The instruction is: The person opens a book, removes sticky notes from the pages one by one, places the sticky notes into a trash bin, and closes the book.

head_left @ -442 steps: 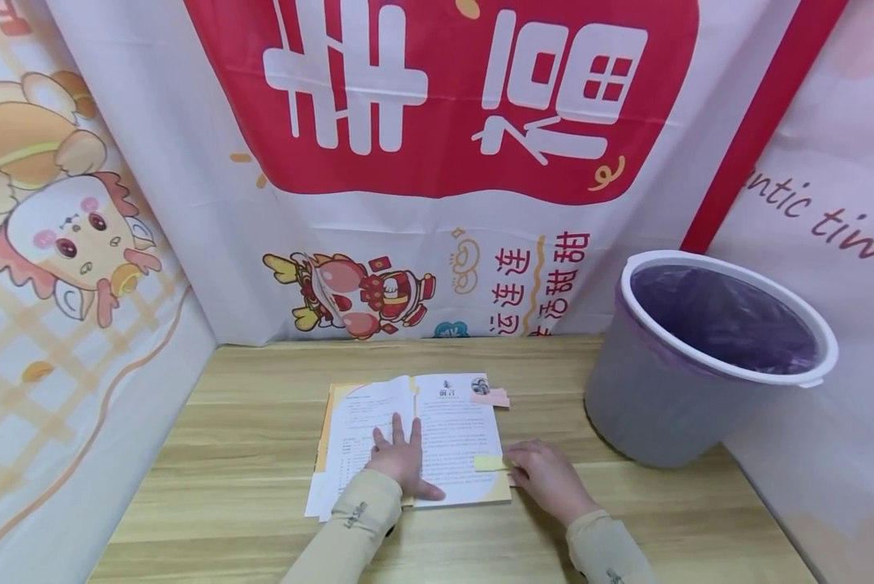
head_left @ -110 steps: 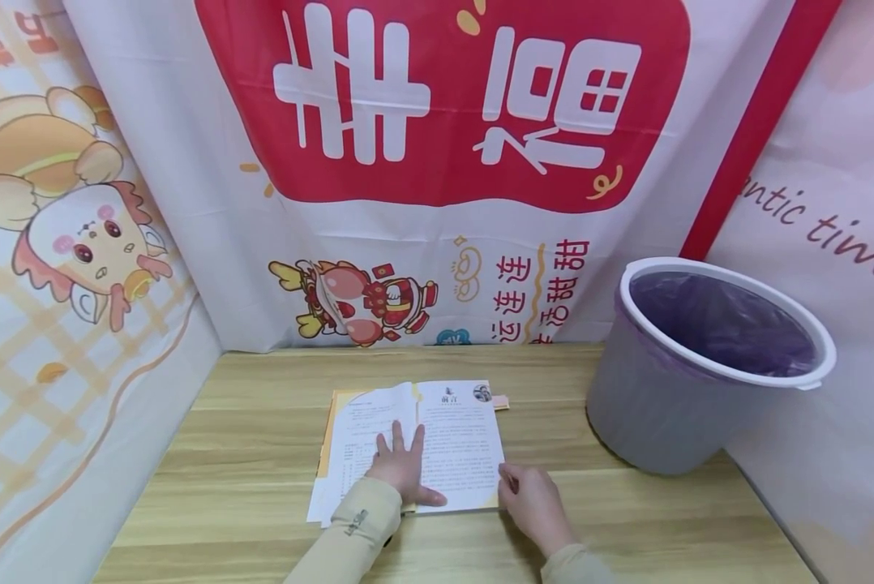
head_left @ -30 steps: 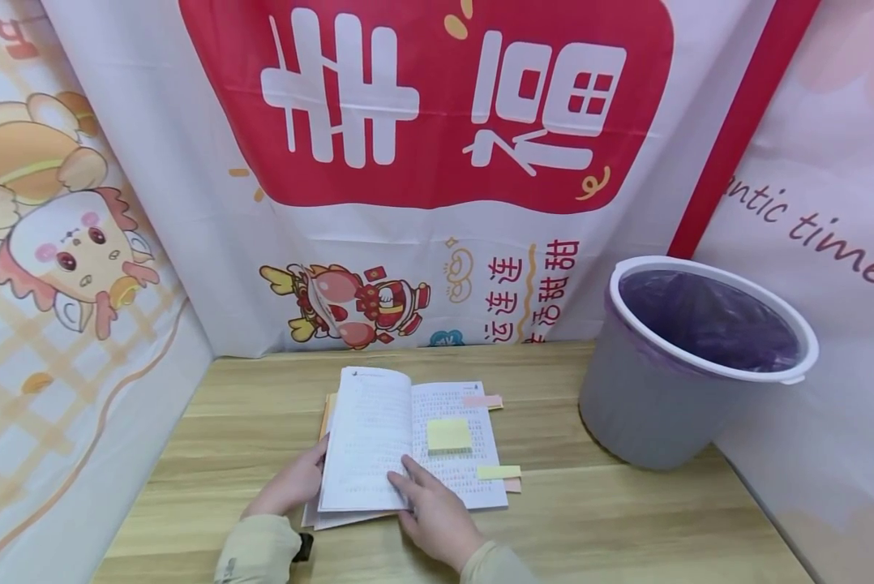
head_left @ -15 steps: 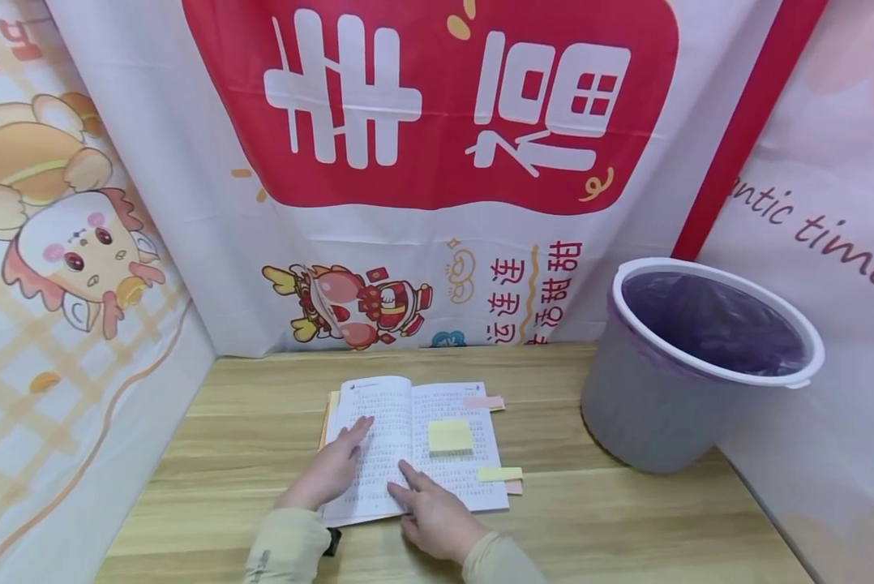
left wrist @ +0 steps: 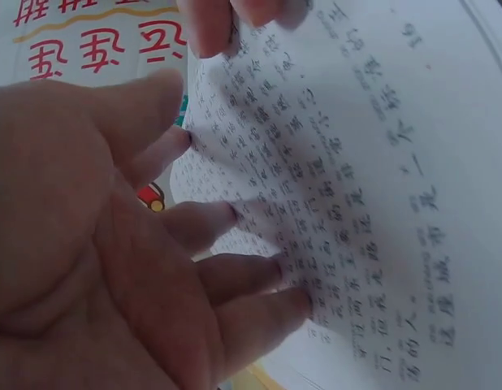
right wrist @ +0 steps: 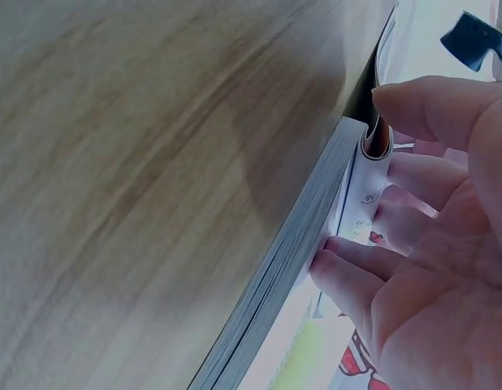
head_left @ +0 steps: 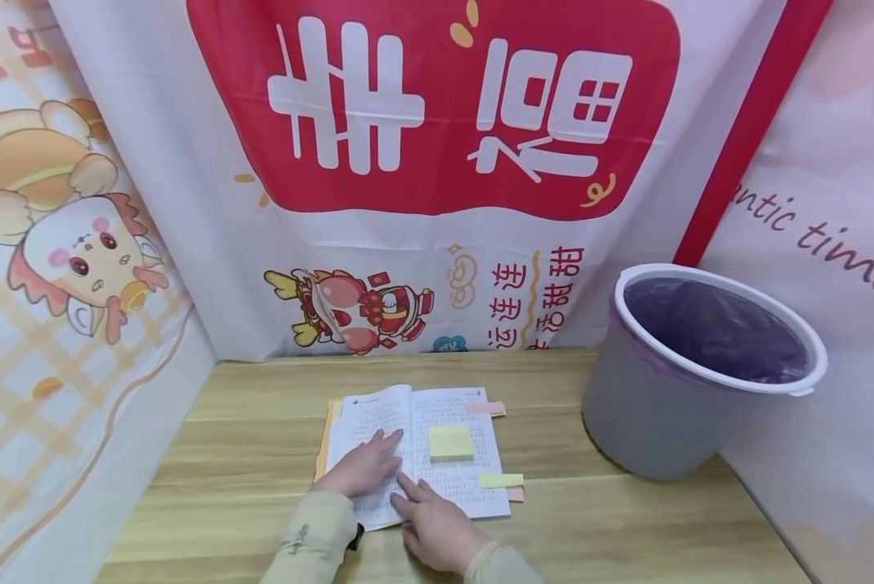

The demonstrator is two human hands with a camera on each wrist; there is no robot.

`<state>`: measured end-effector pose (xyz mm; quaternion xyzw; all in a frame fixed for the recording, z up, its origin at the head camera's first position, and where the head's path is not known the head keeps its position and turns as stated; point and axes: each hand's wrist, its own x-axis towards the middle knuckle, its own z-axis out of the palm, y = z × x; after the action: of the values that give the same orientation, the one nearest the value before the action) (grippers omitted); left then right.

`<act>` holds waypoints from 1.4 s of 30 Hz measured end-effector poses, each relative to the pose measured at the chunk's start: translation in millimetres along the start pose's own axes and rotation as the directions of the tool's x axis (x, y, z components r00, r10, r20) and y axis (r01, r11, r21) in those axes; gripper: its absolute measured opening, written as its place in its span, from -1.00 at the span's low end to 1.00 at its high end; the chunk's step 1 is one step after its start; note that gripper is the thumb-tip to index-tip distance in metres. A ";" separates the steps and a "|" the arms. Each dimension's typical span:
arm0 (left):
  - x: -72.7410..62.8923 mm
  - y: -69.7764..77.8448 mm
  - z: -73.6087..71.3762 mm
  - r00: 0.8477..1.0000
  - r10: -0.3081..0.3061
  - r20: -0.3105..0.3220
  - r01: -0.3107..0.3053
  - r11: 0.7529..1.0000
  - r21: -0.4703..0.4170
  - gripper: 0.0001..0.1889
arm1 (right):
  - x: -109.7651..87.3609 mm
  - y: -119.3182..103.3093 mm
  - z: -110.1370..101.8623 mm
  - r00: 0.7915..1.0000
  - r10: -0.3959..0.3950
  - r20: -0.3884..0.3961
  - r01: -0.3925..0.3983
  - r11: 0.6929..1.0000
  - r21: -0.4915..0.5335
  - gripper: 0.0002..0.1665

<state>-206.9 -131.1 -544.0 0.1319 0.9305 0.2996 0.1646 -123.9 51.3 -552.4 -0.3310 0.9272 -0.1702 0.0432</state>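
Left hand (head_left: 364,468) and right hand (head_left: 440,527) on an open white-paged paper book (head_left: 417,442)
Left fingers lie relaxed across it; right fingers extend onto its near edge, gripping nothing; just beyond, a square yellow sticky-note pad (head_left: 451,442).

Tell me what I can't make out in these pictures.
Head view: part of the left page, covered by the left hand.
Left wrist view: part of that page, cut off by the edge.
Head view: text in the book, too small to read.
Head view: whatever lies beneath the yellow sticky pad, hidden by it.
Head view: the bottom inside the bin, hidden by its near side.
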 end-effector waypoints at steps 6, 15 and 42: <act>8.9 14.9 6.1 0.999 -0.044 -0.004 0.045 0.997 0.056 -0.24 | -6.9 4.0 -2.4 0.999 -0.034 -0.011 0.034 0.999 0.010 -0.41; 14.6 29.8 14.5 0.986 -0.156 -0.059 0.161 0.982 0.102 0.14 | -12.2 15.8 -28.1 0.994 -0.064 -0.088 0.072 0.993 0.094 -0.62; 18.6 38.9 27.4 0.976 -0.204 -0.080 0.216 0.956 0.197 0.30 | 22.8 79.4 -43.4 0.948 0.255 -0.192 -0.260 0.966 0.001 -0.50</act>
<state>-207.6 -80.0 -545.8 0.0396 0.9695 0.1868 0.1535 -197.6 106.8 -538.3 -0.1899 0.9643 -0.1826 -0.0277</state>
